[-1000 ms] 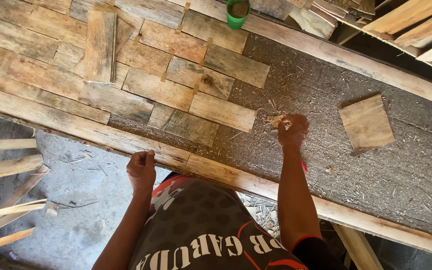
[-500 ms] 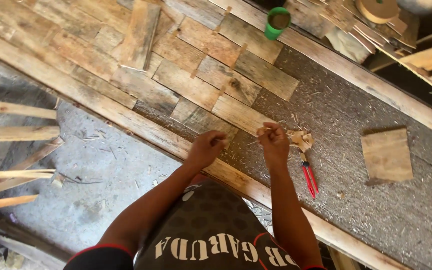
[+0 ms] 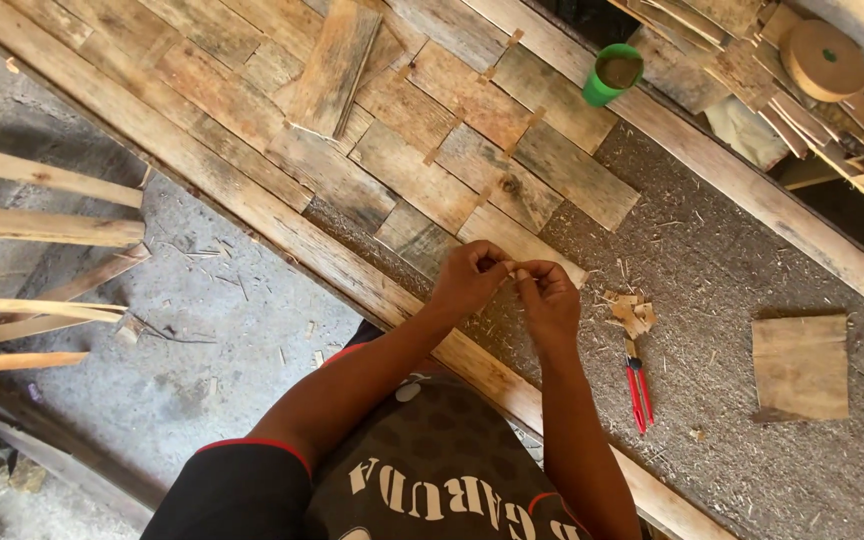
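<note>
Left hand [image 3: 472, 278] and right hand [image 3: 549, 293] meeting fingertip to fingertip over the board's [image 3: 732, 260] near edge; pinched together on a small pale scrap [image 3: 518, 272], too tiny to identify; just right, wood chips [image 3: 630, 314] and red-handled pliers [image 3: 638, 390]; wood square [image 3: 800, 367] farther right; green cup [image 3: 609, 76] at far edge.

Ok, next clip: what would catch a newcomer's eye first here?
Probably the two hands meeting at centre: left hand and right hand pinch something small between their fingers, too small to identify, at the edge of a patchwork of wooden pieces laid like bricks on the board. Then the bright green cup at the top, and the red-handled pliers lying right of the hands.
</note>
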